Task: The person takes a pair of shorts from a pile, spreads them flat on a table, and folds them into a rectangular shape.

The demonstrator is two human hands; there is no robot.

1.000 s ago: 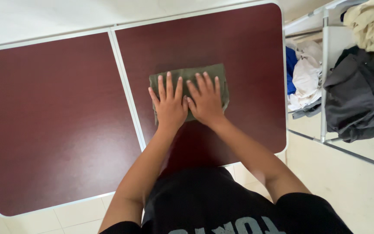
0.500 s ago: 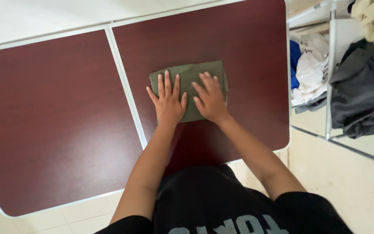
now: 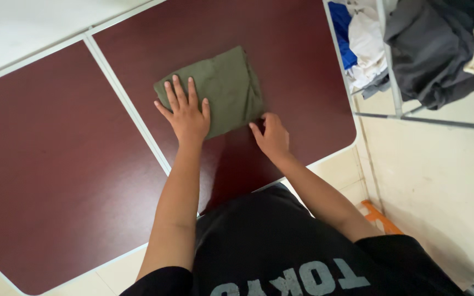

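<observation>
A: Pale tiled floor (image 3: 440,181), dark red folding table (image 3: 56,164) with a white seam running from twelve o'clock down toward six.

B: And left of that seam?

A: Bare tabletop only. Right of it, just past centre, a folded olive cloth (image 3: 226,90), lying flat and tilted, long edge pointing toward one o'clock.

B: Hands?

A: Left hand (image 3: 186,115) spread wide, palm down, pressing the cloth's corner at seven o'clock. Right hand (image 3: 272,137) at the cloth's five o'clock corner, fingers curled and close together, tips touching the near edge; pinching or merely touching, cannot tell.

B: Handling?

A: Probably light and soft, several layers thick, limp when lifted. Likely to slide as one pad on that smooth top, and to fall open if taken by a single layer. Best gripped at the folded edge at three o'clock, all layers pinched together, or scooped from beneath with both palms flat.

B: Further right?

A: At one to two o'clock beyond the table's rounded corner, a white rack (image 3: 390,77) holding blue (image 3: 340,24), white (image 3: 366,38) and dark grey clothes (image 3: 429,49). Well apart from the cloth. Something orange (image 3: 379,216) on the floor at four o'clock.
</observation>
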